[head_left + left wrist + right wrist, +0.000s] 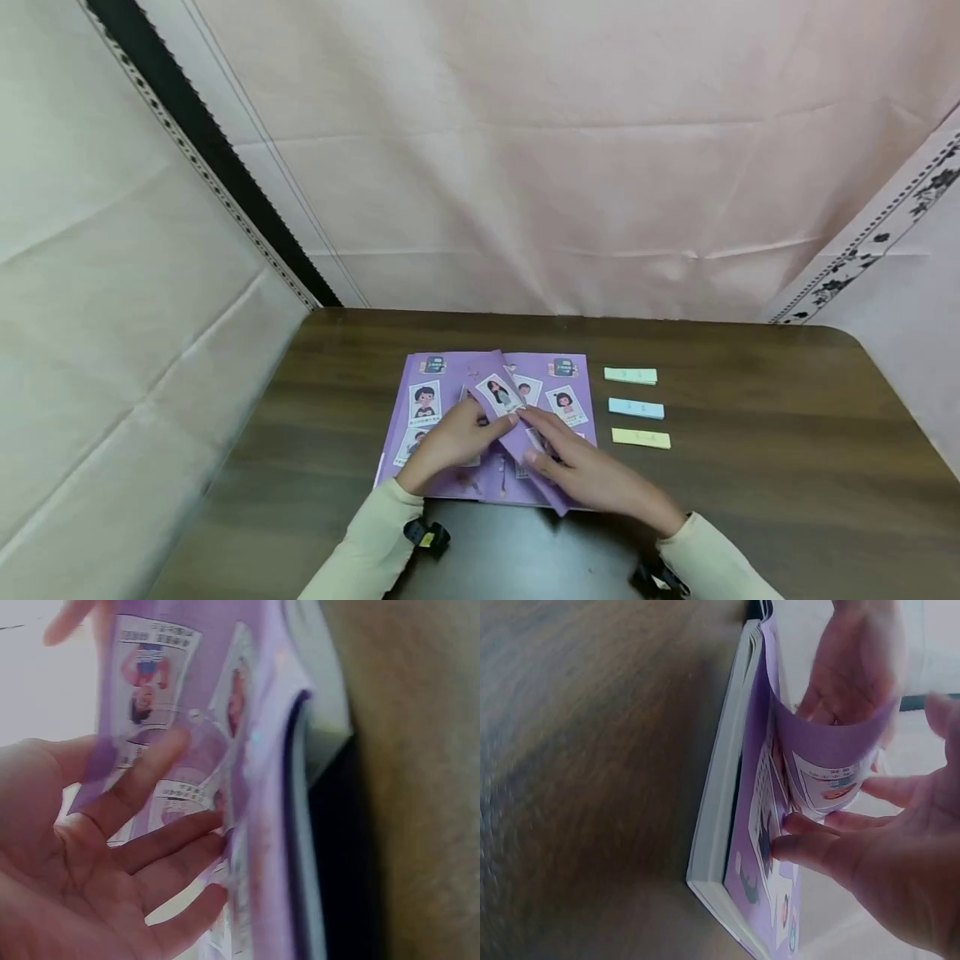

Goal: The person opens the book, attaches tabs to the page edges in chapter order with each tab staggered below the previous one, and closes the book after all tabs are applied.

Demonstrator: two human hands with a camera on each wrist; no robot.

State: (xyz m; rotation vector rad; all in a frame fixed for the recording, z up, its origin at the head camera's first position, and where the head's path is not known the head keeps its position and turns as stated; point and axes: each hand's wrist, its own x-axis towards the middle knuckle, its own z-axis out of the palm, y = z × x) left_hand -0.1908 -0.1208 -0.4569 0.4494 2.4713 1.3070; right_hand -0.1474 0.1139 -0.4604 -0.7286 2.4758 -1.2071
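A purple book (468,362) printed with framed cartoon portraits lies open on the table. One of its pages (489,385) is lifted and curled over between the two hands. My left hand (453,437) pinches this page, thumb on one side and fingers on the other. In the left wrist view the index finger (154,776) lies against the printed side. From the right, my right hand (588,471) touches the curled page with extended fingers. Its lower fingers (810,851) rest on the book's right side, as the right wrist view shows.
Right of the book lie three paper strips in a column: green (630,376), blue (636,408) and yellow (641,438). The brown wooden table (772,433) ends at a pale cloth backdrop (570,183). Cloth also hangs along the left and right sides.
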